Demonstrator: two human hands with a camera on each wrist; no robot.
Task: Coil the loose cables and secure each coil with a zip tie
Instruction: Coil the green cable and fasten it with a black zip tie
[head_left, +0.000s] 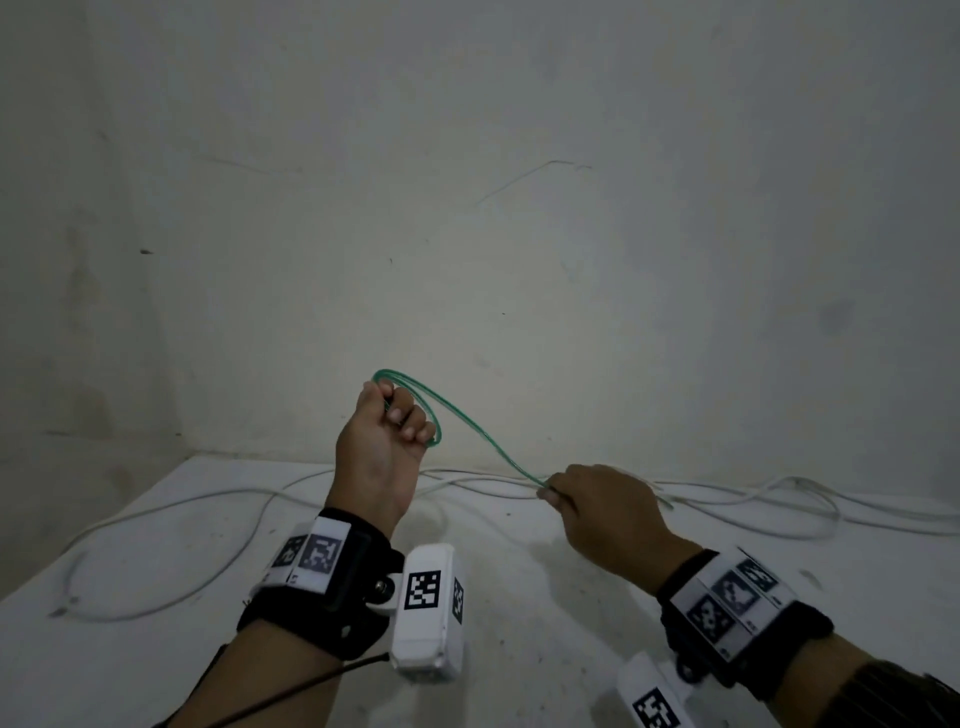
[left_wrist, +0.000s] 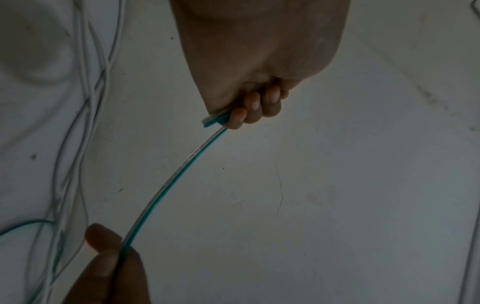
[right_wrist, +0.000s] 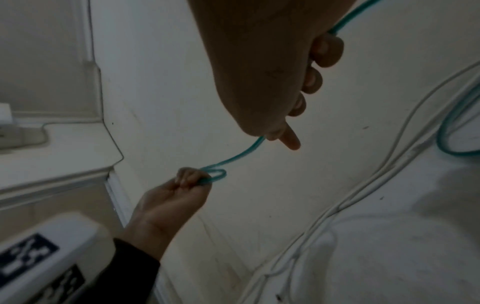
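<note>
A white table (head_left: 156, 545) carries loose white cables (head_left: 727, 501) along its far side, awaiting their turn. Above it, the left hand (head_left: 382, 441) is raised with fingers curled around small loops of green cable (head_left: 467, 423), likely to keep the coil clear of the clutter. The right hand (head_left: 597, 512) pinches the trailing length, seemingly feeding the next loop. No zip tie shows, and the cable's free end is hidden.
</note>
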